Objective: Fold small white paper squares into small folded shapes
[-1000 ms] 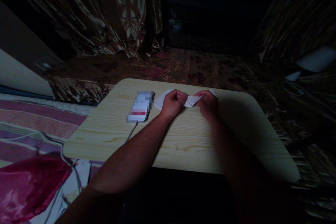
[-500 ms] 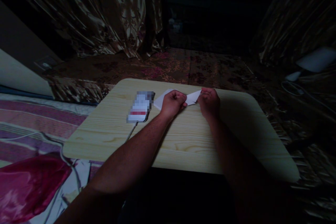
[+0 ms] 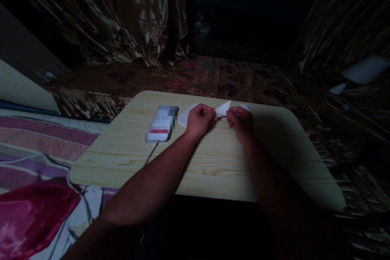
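Between my hands is a piece of folded white paper, one pointed corner of it sticking up. My left hand pinches its left end, fingers closed. At its lower right edge my right hand also grips it, thumb and fingers pressed together. More white paper lies on the table just left of my left hand, partly covered by it. A small white bit shows behind my right hand; I cannot tell what it is.
A phone with a blurred screen lies left on the pale wooden table, its cable running toward me. A shiny pink cloth or bag rests on striped bedding at lower left. A white lamp-like object stands at right.
My right hand has turned and come slightly lower and left along the paper, its fingers now curled. The paper's pointed corner now stands up free of the fingers.
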Demonstrator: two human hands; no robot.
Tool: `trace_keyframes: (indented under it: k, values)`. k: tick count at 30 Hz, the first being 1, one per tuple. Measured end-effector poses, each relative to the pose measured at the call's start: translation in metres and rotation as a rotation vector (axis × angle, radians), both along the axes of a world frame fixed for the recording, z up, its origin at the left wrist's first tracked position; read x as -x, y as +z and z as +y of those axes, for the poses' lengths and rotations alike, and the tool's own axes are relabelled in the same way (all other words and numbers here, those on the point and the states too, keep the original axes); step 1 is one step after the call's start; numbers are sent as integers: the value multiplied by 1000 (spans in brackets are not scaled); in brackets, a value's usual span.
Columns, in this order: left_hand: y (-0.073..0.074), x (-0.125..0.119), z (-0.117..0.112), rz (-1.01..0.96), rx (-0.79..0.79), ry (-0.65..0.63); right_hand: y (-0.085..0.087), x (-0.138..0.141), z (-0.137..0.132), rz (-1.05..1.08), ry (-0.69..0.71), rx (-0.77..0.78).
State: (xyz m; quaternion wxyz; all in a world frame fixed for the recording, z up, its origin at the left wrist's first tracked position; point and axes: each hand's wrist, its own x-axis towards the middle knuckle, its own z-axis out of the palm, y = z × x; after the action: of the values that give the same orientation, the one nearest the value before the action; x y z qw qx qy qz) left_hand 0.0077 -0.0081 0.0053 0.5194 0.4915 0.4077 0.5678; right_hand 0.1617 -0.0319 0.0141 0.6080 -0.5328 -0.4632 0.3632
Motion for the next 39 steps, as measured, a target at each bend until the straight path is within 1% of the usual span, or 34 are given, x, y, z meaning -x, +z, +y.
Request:
trace_keyframes:
  k: [3,8,14,17,21,23,26,30,34,39]
  values:
    - [-5,1,1,61,-21,-43,2,-1,-2,-24,26,-4]
    - [-12,3,4,140,-67,-75,5,2,-4,-41,78,30]
    - [-12,3,4,145,-77,-100,4,4,-5,-126,51,69]
    - [-9,4,2,193,-110,-66,2,2,-4,-215,54,47]
    - [-6,6,2,326,-274,52,-4,0,-2,-340,32,11]
    - [-6,7,3,361,-300,81,-6,0,-1,-361,32,-3]
    - [-8,7,4,361,-300,79,-6,0,-1,-370,61,-8]
    - [-8,8,2,387,-330,84,-4,0,-3,-371,64,-12]
    - [-4,10,0,463,-386,84,0,0,-6,-376,89,13]
    - [1,14,-1,551,-447,94,0,1,-6,-417,76,-33]
